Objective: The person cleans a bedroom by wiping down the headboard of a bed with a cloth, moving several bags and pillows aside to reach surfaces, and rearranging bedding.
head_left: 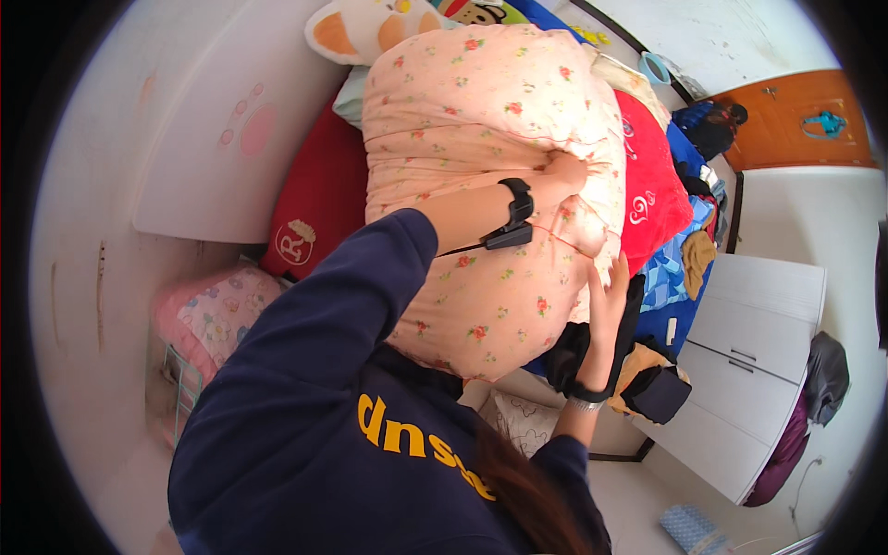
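A bulky peach quilt (pixel 453 111) printed with small red flowers lies heaped in front of me on the bed. My left hand (pixel 562 174) reaches across it, fingers closed into the cloth, and folds run out from that grip. A black band with a small dark device circles the left wrist. Lower and to the right, my right hand (pixel 606 294) rests against the quilt's right edge with its fingers stretched and apart. Beneath the quilt, red bedding shows on both sides, including a bright red piece (pixel 652 185) at the right.
A white plush toy (pixel 365 32) lies at the far end. Left stands a pale headboard (pixel 213 148), with a pink floral cushion (pixel 217 310) below it. To the right are a blue checked cloth (pixel 664 277), dark clothes, a white cabinet (pixel 749 324) and a brown door (pixel 795 120).
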Tool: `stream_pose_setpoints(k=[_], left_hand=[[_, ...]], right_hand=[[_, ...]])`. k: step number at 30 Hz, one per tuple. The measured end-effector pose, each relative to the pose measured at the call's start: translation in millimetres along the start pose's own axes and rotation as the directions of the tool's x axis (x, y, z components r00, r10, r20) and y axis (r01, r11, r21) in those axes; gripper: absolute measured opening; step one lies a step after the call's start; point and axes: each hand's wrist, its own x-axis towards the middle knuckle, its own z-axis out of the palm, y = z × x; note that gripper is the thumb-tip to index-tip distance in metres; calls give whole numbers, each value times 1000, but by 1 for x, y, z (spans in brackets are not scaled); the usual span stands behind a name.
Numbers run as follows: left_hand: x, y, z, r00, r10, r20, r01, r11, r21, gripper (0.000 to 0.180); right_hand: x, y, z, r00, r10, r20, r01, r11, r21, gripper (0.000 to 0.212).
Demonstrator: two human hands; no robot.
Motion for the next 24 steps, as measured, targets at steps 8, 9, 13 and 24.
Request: stream_pose_setpoints(k=[8, 9, 13, 24], left_hand=[[-35, -21, -75, 593, 395, 701, 47, 852, -521, 20], [-39, -35, -93, 586, 478, 654, 27, 795, -606, 21], [-53, -161, -186, 910, 311, 275, 95, 490, -867, 23], [-49, -399, -129, 910, -364, 200, 414, 766, -491, 78]], right_hand=[[110, 61, 44, 963, 269, 28, -210, 807, -552, 119], [113, 65, 44, 962, 273, -5, -220, 766, -604, 120], [123, 83, 53, 963, 265, -38, -223, 713, -664, 117], [164, 127, 47, 889, 404, 214, -227, 796, -561, 81]])
